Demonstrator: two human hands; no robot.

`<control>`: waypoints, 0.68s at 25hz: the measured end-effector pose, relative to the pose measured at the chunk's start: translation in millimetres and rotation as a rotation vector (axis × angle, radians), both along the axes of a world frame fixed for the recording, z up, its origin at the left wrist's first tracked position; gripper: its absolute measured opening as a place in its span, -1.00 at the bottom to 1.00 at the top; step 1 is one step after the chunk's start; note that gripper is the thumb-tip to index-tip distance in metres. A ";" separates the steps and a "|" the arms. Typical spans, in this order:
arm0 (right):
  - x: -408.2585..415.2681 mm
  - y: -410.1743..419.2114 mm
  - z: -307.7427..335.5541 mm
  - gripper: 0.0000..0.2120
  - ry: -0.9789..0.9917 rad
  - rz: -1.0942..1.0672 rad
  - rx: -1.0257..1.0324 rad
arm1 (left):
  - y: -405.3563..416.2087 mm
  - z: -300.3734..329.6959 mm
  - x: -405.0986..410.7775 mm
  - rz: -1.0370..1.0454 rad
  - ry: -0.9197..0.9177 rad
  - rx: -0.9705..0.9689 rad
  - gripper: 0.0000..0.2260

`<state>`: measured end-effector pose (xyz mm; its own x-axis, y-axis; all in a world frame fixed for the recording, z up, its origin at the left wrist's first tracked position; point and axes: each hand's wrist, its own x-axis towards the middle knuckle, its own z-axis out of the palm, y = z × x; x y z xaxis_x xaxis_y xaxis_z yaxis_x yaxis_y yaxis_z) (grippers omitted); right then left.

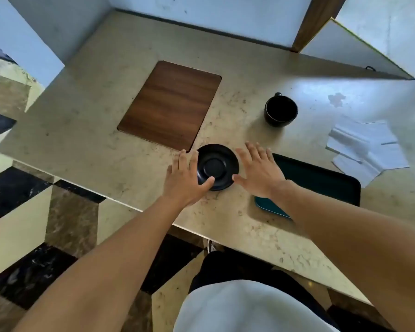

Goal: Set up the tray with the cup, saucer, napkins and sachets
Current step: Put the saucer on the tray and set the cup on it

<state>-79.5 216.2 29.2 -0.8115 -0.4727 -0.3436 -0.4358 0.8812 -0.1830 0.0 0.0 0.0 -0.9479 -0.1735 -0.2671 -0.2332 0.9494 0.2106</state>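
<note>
You are at the saucer step: the black saucer lies on the tabletop, left of the dark tray. Your left hand touches its rim, thumb on it; your right hand hovers flat, holding nothing. Next, lift it level onto the tray.

No legible text, label, brand, no. or sign can be made out anywhere; the white paper napkins and the black ceramic cup are seen w/o readable print.
</note>
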 end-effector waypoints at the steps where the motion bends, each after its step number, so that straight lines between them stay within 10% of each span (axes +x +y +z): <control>1: -1.6 -2.8 -1.2 -0.26 -0.003 -0.004 0.005 | 0.7 -1.3 -1.8 -0.003 -0.019 0.005 -0.15; 10: -22.6 -19.0 -12.1 -0.52 -0.143 -0.176 -0.135 | -5.3 -12.3 -29.5 0.199 -0.025 0.175 -0.20; 17: -28.6 -23.8 -30.7 -0.68 -0.250 -0.237 -0.138 | -6.4 -20.4 -39.7 0.264 -0.036 0.254 -0.62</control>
